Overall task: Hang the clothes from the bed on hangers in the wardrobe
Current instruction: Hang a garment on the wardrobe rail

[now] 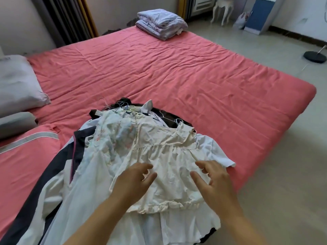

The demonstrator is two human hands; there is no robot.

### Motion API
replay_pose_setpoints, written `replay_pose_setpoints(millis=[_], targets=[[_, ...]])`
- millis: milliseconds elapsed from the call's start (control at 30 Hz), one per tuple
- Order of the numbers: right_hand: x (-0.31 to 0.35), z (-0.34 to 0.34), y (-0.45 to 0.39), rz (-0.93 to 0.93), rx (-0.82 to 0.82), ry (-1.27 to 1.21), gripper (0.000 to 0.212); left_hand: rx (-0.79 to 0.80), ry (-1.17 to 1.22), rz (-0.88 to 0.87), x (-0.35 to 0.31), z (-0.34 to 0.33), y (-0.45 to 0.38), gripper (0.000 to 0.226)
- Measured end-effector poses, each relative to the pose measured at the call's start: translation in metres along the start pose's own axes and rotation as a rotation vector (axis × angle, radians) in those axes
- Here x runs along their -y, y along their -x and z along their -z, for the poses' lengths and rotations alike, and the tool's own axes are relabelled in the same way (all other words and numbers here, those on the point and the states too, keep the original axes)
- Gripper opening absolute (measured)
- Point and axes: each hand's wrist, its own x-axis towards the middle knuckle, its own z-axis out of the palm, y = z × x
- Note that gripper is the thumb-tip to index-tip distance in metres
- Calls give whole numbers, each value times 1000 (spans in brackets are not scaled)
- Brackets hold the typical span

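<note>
A pile of clothes lies at the near edge of the bed (177,71), which has a pink sheet. On top is a cream gathered top (164,156). Beside it lie a pale floral garment (113,138) and a white jacket with dark stripes (53,174). Thin wire hangers (123,107) poke out at the far end of the pile. My left hand (134,179) and my right hand (214,181) hover over the cream top, fingers loosely spread, holding nothing. The wardrobe is out of view.
A folded lilac quilt (161,23) sits on the bed's far corner. Grey pillows (17,84) lie at the left. To the right is pale tiled floor (283,156) with a black round stand base (315,57). A white stool (223,9) stands by the far wall.
</note>
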Motion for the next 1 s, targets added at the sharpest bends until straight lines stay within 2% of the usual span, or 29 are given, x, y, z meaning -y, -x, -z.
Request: replay_pose_setpoints(millis=[67,200,333,500,600,700,767,867,933,1000], targets=[[-20,-10,-38,-29,50,-24,27,31,-13,33,-5,-7,-42,36],[-72,-28,-125,-71,122,-51,48,38,-35,83,-8,-35,-153,45],[-123,-54,-202,-98,159,-36,37,47,-88,146,-1,-60,-260,49],[-165,-90,-268,-115,209,-58,36,17,-182,168,20,-84,-349,46],[-179,-108,-288,-154,232,-80,37,-7,-336,188,38,-94,-383,44],[-190,-121,-299,-177,266,-88,38,62,-547,303,60,-102,-404,44],[-197,-127,-301,-185,276,-91,39,96,-598,355,72,-104,-412,42],[-202,-130,-302,-192,288,-102,39,76,-730,308,84,-103,-420,34],[-204,-129,-303,-193,288,-103,40,28,-699,258,83,-98,-420,25],[-202,-126,-304,-196,280,-104,41,-65,-536,219,75,-89,-414,20]])
